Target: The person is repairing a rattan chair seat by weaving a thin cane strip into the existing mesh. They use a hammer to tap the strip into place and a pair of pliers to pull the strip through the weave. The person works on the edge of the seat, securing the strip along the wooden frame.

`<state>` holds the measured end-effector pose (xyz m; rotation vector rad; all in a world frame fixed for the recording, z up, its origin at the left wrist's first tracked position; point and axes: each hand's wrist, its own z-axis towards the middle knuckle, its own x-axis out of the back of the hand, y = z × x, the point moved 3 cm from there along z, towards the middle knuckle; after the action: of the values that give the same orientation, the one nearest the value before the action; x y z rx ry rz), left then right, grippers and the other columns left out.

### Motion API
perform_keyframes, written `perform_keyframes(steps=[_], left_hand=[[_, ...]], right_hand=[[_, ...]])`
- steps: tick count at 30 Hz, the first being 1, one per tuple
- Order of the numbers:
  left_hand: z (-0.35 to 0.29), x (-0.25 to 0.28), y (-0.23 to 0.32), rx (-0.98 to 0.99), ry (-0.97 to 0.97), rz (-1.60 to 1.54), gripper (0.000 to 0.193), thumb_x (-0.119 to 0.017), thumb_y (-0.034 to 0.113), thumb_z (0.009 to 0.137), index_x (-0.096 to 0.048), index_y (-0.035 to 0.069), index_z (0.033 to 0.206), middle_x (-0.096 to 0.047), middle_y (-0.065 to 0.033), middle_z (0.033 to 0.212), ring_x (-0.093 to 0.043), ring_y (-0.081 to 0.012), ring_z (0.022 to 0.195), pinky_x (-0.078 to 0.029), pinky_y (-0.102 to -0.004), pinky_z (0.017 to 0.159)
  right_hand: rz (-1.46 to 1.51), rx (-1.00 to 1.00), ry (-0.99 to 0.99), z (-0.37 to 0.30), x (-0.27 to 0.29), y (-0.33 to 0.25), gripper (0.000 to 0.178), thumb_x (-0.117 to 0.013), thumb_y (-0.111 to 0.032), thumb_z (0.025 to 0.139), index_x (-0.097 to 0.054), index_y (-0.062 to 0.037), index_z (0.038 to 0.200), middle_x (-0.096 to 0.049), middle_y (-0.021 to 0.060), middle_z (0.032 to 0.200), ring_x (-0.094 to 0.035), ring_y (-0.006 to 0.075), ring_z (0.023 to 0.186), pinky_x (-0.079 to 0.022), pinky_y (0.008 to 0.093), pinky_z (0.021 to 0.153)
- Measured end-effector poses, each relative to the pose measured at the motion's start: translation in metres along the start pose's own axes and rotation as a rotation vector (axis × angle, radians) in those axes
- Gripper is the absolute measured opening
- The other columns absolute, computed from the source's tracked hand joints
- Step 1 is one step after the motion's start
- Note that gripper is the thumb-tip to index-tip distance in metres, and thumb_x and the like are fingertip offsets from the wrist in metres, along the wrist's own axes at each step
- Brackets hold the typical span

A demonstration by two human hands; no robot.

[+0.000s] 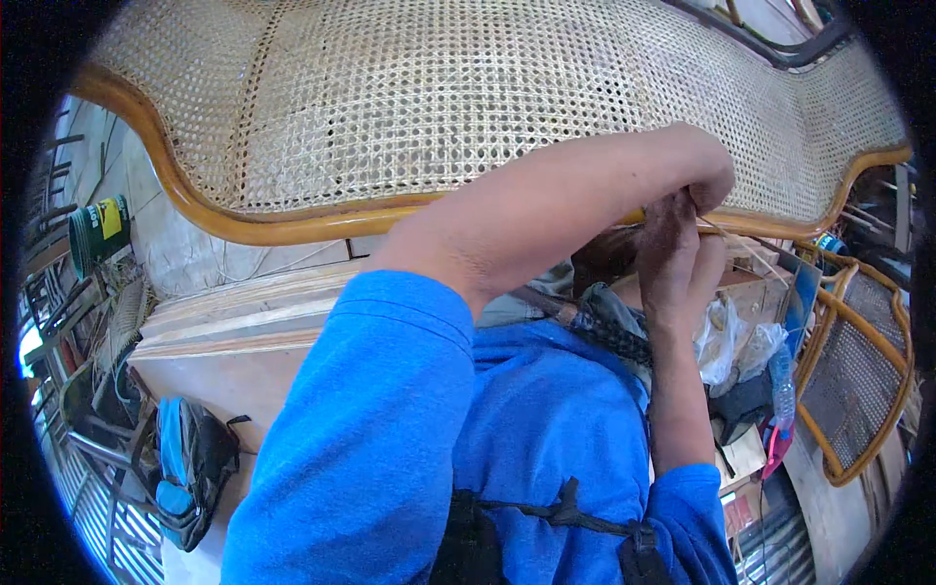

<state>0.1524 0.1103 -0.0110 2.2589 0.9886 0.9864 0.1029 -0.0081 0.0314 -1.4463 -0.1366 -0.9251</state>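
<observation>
A large woven cane panel [409, 107] spreads across the far side, edged by a curved, glossy wooden frame [283, 226]. My left forearm reaches across to the right, and my left hand [710, 174] bends down over the frame's near edge with curled fingers. Just below it, touching it, is my right hand [673, 249], its fingers closed together. A thin pale cane strand [741, 241] runs out to the right from between the hands. My left fingertips are mostly hidden, so what they grip does not show.
Stacked plywood boards [234, 336] lie at the left, near a black and blue backpack [185, 468]. To the right are clear plastic bags [726, 341], a plastic bottle [782, 385] and another cane-and-wood furniture piece [858, 361]. A green container [100, 234] stands far left.
</observation>
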Motion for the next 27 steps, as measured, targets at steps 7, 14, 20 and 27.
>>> perform_keyframes(steps=[7,14,20,27], left_hand=[[-0.034,0.004,0.004,-0.051,0.105,0.033,0.02,-0.06,0.018,0.075,-0.068,0.01,0.091,-0.065,-0.0081,0.09,-0.058,-0.0227,0.075,-0.045,-0.0366,0.069],[-0.008,0.0,-0.007,-0.087,0.095,-0.111,0.016,-0.059,0.012,0.073,-0.067,0.001,0.081,-0.062,-0.0095,0.077,-0.053,-0.0198,0.066,-0.043,-0.0378,0.059],[0.023,0.001,-0.024,-0.132,0.129,-0.042,0.02,-0.061,0.012,0.071,-0.068,-0.001,0.084,-0.062,-0.0102,0.074,-0.052,-0.0207,0.065,-0.044,-0.0383,0.061],[0.004,0.002,-0.016,-0.095,0.148,0.0,0.023,-0.055,0.013,0.075,-0.067,0.0,0.09,-0.064,-0.0122,0.085,-0.057,-0.0228,0.072,-0.045,-0.0379,0.066]], right_hand=[[0.573,-0.277,-0.018,0.001,-0.004,0.009,0.023,-0.05,-0.016,0.091,-0.061,0.0042,0.097,-0.065,0.0112,0.085,-0.057,0.0104,0.078,-0.046,0.0291,0.07],[0.065,-0.275,-0.139,0.01,0.003,0.009,0.016,-0.053,-0.014,0.09,-0.062,-0.0019,0.096,-0.065,0.0149,0.085,-0.062,0.0266,0.077,-0.048,0.0328,0.068],[-0.559,0.247,-0.301,0.021,0.001,0.007,0.012,-0.055,-0.017,0.089,-0.062,-0.0096,0.095,-0.064,0.0132,0.08,-0.063,0.0334,0.07,-0.05,0.0374,0.057],[-0.595,0.255,-0.333,0.021,0.007,0.006,0.015,-0.056,-0.019,0.087,-0.062,-0.015,0.1,-0.065,0.0109,0.085,-0.063,0.03,0.081,-0.051,0.0365,0.062]])
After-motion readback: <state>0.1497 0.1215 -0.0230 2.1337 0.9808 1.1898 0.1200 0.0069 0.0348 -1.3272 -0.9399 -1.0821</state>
